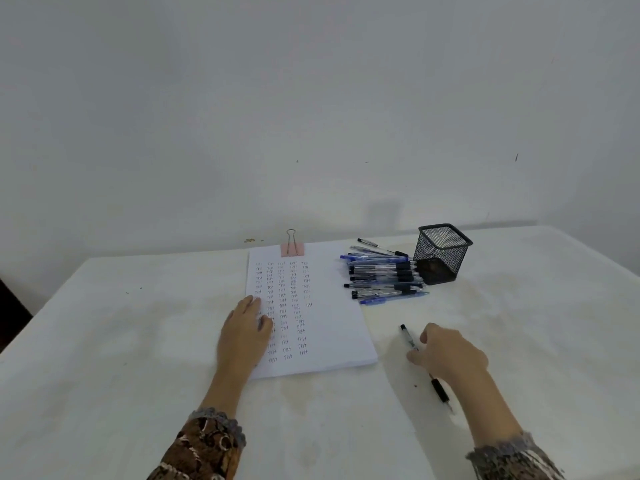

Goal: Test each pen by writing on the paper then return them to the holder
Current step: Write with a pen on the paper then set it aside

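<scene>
Patterned brown left sleeve (pixel 204 448) fills the bottom edge, and above it the left hand (pixel 244 332) lies flat with straight fingers, pressing the left margin of the paper (pixel 332 327). That sheet rests on the white table (pixel 121 323), covered in columns of small handwritten words, with a pink binder clip (pixel 292 247) on its top edge. Just right of the sheet, a pile of pens (pixel 384 275) lies sideways against the upright black mesh holder (pixel 441 254). Nearer, the right hand (pixel 450 351) curls its fingers round a black pen (pixel 408 339), which slants low over the table, its tip pointing back toward the right sleeve (pixel 512 459).
</scene>
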`<control>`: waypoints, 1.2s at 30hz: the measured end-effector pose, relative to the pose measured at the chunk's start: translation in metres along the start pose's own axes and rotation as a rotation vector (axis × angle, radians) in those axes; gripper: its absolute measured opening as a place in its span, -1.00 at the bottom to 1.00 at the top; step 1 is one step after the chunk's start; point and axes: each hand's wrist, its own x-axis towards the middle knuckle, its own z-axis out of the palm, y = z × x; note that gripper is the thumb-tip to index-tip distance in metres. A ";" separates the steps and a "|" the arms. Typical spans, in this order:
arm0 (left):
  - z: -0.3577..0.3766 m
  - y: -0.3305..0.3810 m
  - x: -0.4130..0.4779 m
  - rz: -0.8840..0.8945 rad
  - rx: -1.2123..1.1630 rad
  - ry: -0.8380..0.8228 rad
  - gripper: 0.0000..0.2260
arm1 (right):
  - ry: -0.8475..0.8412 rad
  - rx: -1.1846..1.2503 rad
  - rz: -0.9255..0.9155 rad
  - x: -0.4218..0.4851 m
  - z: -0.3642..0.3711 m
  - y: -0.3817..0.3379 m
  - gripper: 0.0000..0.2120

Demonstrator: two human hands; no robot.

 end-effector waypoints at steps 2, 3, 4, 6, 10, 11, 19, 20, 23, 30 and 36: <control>0.000 0.000 0.000 -0.002 0.005 0.001 -0.59 | -0.006 0.008 -0.001 0.006 -0.005 -0.004 -0.78; 0.000 0.001 0.000 -0.002 0.008 0.001 -0.59 | -0.016 0.005 -0.001 0.008 -0.006 -0.005 -0.80; 0.000 0.001 0.000 -0.002 0.009 0.002 -0.59 | -0.035 -0.009 -0.006 0.009 -0.005 -0.006 -0.83; 0.000 0.001 -0.001 0.000 0.006 0.003 -0.59 | -0.078 -0.044 -0.026 0.011 -0.003 -0.004 -0.87; 0.000 0.000 0.000 0.002 0.001 -0.002 -0.59 | -0.066 -0.014 -0.080 0.028 -0.015 0.003 -0.80; 0.000 0.001 0.000 0.003 -0.002 0.000 -0.59 | 0.006 0.031 -0.127 0.038 -0.020 0.002 -0.84; -0.001 0.000 -0.001 0.014 -0.001 0.005 -0.59 | 0.432 -0.159 -0.534 0.098 -0.006 -0.025 -0.69; -0.001 0.000 -0.001 0.015 0.000 0.004 -0.59 | 0.446 -0.163 -0.528 0.103 -0.005 -0.024 -0.70; -0.001 0.000 -0.001 0.010 -0.003 0.008 -0.59 | 0.478 -0.157 -0.519 0.113 -0.005 -0.025 -0.69; 0.000 -0.002 0.001 0.015 0.001 -0.003 -0.59 | 0.351 -0.019 -0.491 0.124 -0.018 -0.032 -0.69; 0.001 -0.003 0.002 0.017 0.000 0.000 -0.60 | 0.384 -0.205 -0.495 0.121 -0.032 -0.039 -0.69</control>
